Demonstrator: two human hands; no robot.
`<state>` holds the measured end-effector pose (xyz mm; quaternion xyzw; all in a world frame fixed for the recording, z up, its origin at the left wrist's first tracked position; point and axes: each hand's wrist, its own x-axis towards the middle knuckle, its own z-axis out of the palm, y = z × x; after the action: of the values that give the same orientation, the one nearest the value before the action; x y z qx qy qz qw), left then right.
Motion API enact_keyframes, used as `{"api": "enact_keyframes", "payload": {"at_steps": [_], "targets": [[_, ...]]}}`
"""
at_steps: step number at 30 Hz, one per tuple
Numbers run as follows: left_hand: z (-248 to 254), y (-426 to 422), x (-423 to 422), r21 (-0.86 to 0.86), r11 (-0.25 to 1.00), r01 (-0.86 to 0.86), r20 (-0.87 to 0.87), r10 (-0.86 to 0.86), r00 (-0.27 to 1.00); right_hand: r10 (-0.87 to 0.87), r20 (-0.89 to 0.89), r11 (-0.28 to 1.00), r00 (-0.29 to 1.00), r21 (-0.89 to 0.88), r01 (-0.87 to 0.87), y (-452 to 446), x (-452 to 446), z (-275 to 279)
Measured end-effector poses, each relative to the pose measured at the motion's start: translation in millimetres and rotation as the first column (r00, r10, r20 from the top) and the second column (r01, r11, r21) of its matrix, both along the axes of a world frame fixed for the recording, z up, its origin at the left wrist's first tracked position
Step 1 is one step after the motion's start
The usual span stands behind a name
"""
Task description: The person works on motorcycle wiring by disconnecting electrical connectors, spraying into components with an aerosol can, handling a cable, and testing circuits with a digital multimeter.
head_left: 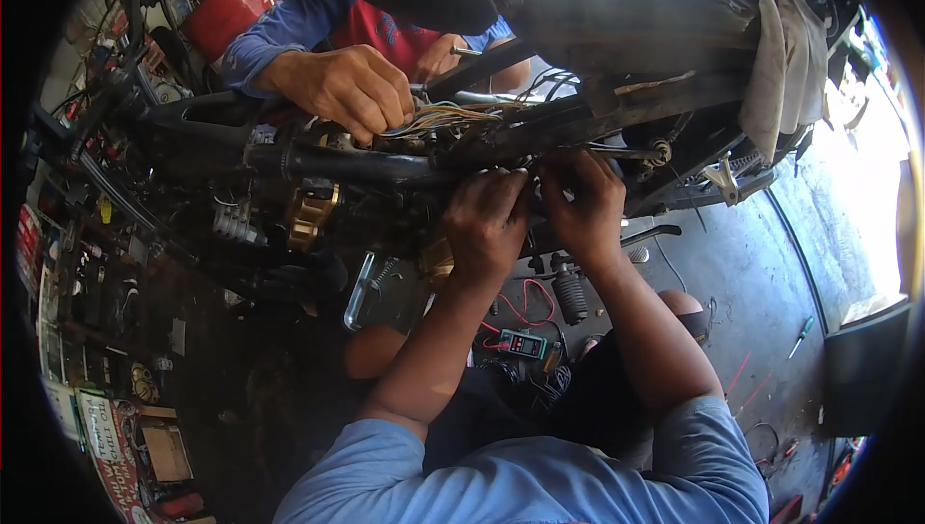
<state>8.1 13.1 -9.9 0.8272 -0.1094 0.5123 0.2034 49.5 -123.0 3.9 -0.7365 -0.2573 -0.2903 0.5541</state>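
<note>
Beneath the dark motorcycle frame [385,167], my left hand [489,221] has its fingers curled, their tips tucked against the underside. Close beside it, my right hand [585,201] is closed with thumb and fingers pinched together at the frame. Whatever either hand grips is hidden by the fingers and the dark parts. Just above runs a bundle of coloured wires [453,117] along the frame. Across the motorcycle, a co-worker's hand [352,91] is at the left end of those wires.
On the floor below lie a green multimeter [523,343] with a red lead, a black ribbed rubber part [569,295] and a screwdriver [802,336]. A grey cloth [774,52] hangs off the motorcycle's right end. Shelves of parts [106,283] line the left.
</note>
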Motion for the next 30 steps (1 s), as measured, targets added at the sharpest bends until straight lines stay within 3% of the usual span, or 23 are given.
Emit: {"api": "enact_keyframes", "payload": {"at_steps": [3, 6, 9, 14, 24, 28, 30], "targets": [[0.3, -0.6, 1.1, -0.035, 0.999, 0.009, 0.012, -0.009, 1.0, 0.083, -0.055, 0.997, 0.995, 0.014, -0.082, -2.8, 0.9, -0.2], [5.9, -0.8, 0.2, -0.08, 0.997, 0.014, -0.044, -0.017, 0.999, 0.138, 0.032, 0.99, 0.99, -0.032, -0.137, -5.2, 6.2, -1.7], [13.7, -2.8, -1.8, -0.149, 0.988, 0.043, -0.05, -0.051, 0.997, 0.206, -0.001, 0.975, 0.978, -0.084, -0.206, -10.5, -1.1, 4.3], [15.6, -2.0, -4.2, -0.303, 0.952, 0.044, -0.158, -0.095, 0.983, 0.201, 0.059, 0.97, 0.978, -0.15, -0.19, -11.8, 0.0, -6.4], [18.7, -3.6, -5.5, -0.24, 0.971, -0.01, -0.155, -0.028, 0.988, 0.045, 0.098, 0.998, 0.994, -0.038, -0.041, 6.0, -2.3, -19.5], [17.9, -3.5, -5.8, -0.24, 0.971, -0.007, -0.153, -0.031, 0.988, 0.034, 0.106, 0.997, 0.994, -0.074, -0.026, 3.7, -2.7, -19.2], [17.5, -4.3, -6.1, -0.244, 0.97, -0.005, -0.158, -0.035, 0.987, 0.028, 0.206, 0.993, 0.978, -0.119, -0.003, 2.5, -4.6, -14.7]]}}
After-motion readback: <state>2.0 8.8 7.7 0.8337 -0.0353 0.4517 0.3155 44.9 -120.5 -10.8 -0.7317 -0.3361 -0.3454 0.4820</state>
